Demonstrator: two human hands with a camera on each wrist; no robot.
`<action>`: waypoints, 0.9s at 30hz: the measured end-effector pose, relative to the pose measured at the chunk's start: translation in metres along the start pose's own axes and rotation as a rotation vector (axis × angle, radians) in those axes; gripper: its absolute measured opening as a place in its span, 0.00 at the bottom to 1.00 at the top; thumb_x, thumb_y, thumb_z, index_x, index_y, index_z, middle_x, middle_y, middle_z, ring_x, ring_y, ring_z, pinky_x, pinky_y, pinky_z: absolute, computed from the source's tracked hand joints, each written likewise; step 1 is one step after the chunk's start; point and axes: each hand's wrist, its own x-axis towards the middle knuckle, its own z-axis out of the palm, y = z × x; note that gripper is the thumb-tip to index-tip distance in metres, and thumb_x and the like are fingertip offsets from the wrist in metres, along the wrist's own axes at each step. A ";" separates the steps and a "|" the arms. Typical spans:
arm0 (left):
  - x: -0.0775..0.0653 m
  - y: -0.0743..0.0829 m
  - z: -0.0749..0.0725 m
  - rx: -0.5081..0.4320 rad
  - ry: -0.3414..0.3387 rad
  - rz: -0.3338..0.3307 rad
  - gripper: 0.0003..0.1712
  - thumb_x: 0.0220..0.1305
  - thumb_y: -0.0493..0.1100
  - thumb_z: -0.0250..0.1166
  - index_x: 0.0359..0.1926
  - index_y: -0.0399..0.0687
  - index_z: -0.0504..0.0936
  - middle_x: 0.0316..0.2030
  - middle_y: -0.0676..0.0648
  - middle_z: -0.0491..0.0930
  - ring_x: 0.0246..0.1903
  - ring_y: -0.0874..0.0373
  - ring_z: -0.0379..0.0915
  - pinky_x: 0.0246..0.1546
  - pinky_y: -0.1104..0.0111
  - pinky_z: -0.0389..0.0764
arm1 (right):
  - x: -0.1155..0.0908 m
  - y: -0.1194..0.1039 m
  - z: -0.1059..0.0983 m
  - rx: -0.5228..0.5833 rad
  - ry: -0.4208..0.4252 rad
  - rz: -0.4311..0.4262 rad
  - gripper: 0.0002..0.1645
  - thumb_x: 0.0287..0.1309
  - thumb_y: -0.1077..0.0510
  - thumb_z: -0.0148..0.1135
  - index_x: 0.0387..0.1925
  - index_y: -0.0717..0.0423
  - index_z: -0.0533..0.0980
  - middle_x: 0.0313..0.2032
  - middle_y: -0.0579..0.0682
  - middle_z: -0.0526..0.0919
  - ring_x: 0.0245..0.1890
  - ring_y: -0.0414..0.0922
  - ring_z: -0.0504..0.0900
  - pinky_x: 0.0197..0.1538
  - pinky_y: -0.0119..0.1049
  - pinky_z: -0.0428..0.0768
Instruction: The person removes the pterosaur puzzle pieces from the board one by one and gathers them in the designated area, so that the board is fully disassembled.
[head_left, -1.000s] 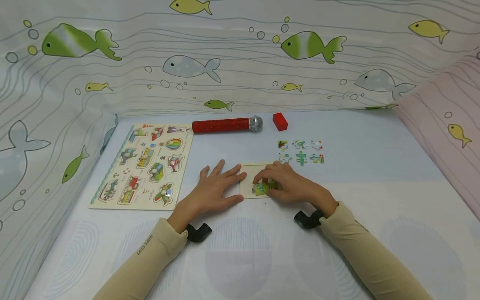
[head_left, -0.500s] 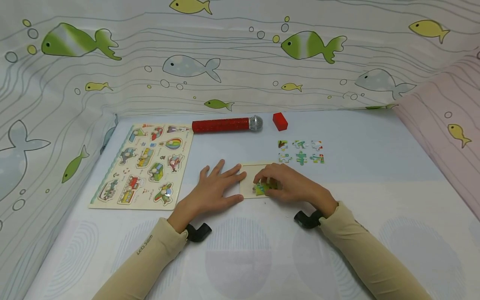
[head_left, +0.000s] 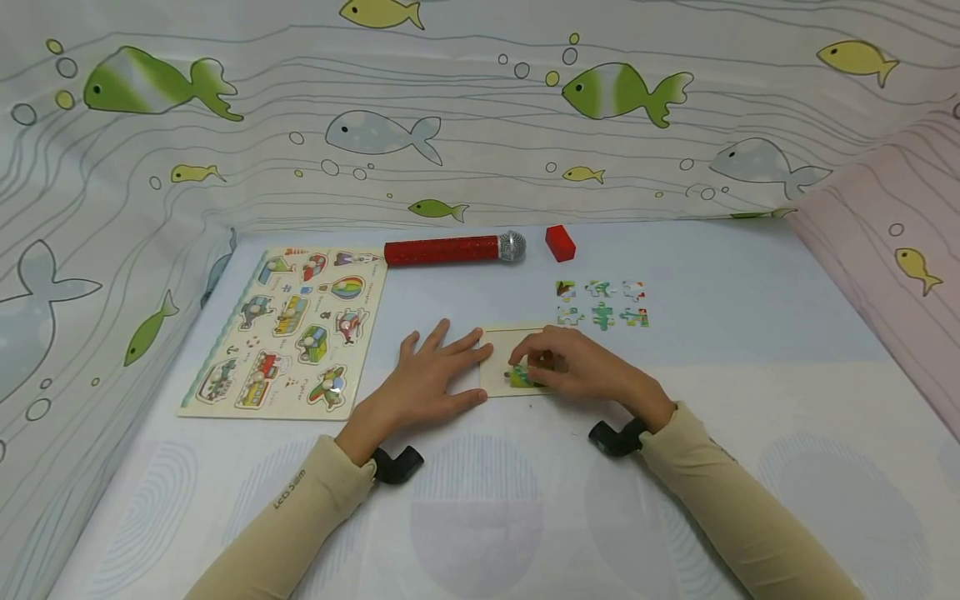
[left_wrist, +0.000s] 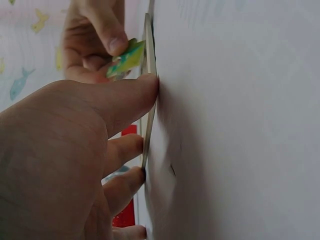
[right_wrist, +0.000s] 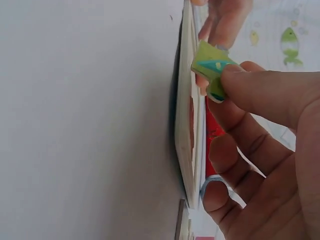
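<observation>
My left hand lies flat with spread fingers, its fingertips and thumb at the left edge of a small pale wooden puzzle board. In the left wrist view the thumb presses along the side of that board. My right hand is over the board's right part, covering much of it. Between thumb and forefinger it pinches a green puzzle piece with a teal mark, tilted close against the board. The other fingers of that hand are curled loosely and hold nothing.
Several loose puzzle pieces lie in two rows behind the board. A red toy microphone and a red block lie farther back. On the left is a large vehicle peg puzzle. A fish-print cloth rises behind.
My right hand's thumb and fingers have shifted slightly on the green puzzle piece, and less of it shows in the head view. The left hand and board stay put.
</observation>
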 end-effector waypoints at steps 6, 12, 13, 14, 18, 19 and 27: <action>0.000 0.001 -0.001 -0.004 -0.002 -0.002 0.38 0.69 0.64 0.60 0.76 0.63 0.66 0.79 0.55 0.58 0.80 0.35 0.41 0.71 0.29 0.44 | -0.003 0.004 -0.012 0.066 0.025 0.001 0.15 0.65 0.63 0.66 0.51 0.48 0.82 0.33 0.42 0.83 0.33 0.41 0.77 0.40 0.33 0.77; -0.001 0.001 -0.001 -0.011 -0.001 0.004 0.38 0.69 0.64 0.60 0.76 0.62 0.66 0.79 0.54 0.58 0.80 0.35 0.41 0.71 0.29 0.44 | -0.013 0.015 -0.032 0.034 0.042 0.059 0.14 0.65 0.64 0.66 0.51 0.50 0.82 0.31 0.42 0.81 0.34 0.42 0.76 0.41 0.35 0.76; -0.001 0.001 -0.001 -0.012 -0.001 0.004 0.38 0.69 0.64 0.60 0.76 0.62 0.66 0.79 0.54 0.58 0.80 0.35 0.41 0.71 0.29 0.44 | -0.015 0.017 -0.036 0.020 0.043 0.075 0.14 0.65 0.63 0.66 0.50 0.50 0.82 0.31 0.42 0.80 0.34 0.42 0.76 0.41 0.35 0.75; -0.001 0.001 0.000 -0.012 -0.001 0.005 0.38 0.69 0.64 0.60 0.76 0.62 0.66 0.79 0.54 0.58 0.80 0.35 0.41 0.71 0.29 0.44 | -0.017 0.020 -0.040 0.010 0.045 0.091 0.14 0.65 0.63 0.66 0.50 0.49 0.82 0.31 0.42 0.81 0.34 0.42 0.76 0.41 0.35 0.75; -0.001 0.001 0.000 -0.007 -0.002 0.008 0.38 0.69 0.64 0.60 0.76 0.62 0.66 0.79 0.54 0.58 0.80 0.35 0.40 0.70 0.29 0.44 | -0.026 0.030 -0.054 -0.019 0.059 0.145 0.13 0.64 0.63 0.66 0.49 0.47 0.83 0.30 0.43 0.81 0.34 0.42 0.76 0.41 0.35 0.74; -0.001 0.001 0.000 -0.007 -0.002 0.008 0.38 0.69 0.64 0.60 0.76 0.62 0.66 0.79 0.53 0.58 0.80 0.35 0.40 0.70 0.29 0.44 | -0.028 0.032 -0.058 -0.020 0.061 0.156 0.13 0.64 0.63 0.66 0.49 0.47 0.83 0.30 0.43 0.81 0.33 0.42 0.76 0.40 0.35 0.74; -0.001 0.003 -0.001 -0.010 0.000 0.007 0.38 0.69 0.63 0.61 0.76 0.62 0.66 0.79 0.53 0.58 0.80 0.35 0.40 0.71 0.29 0.43 | -0.042 0.045 -0.076 0.020 0.018 0.198 0.12 0.65 0.64 0.65 0.49 0.52 0.82 0.30 0.46 0.82 0.31 0.42 0.75 0.37 0.33 0.73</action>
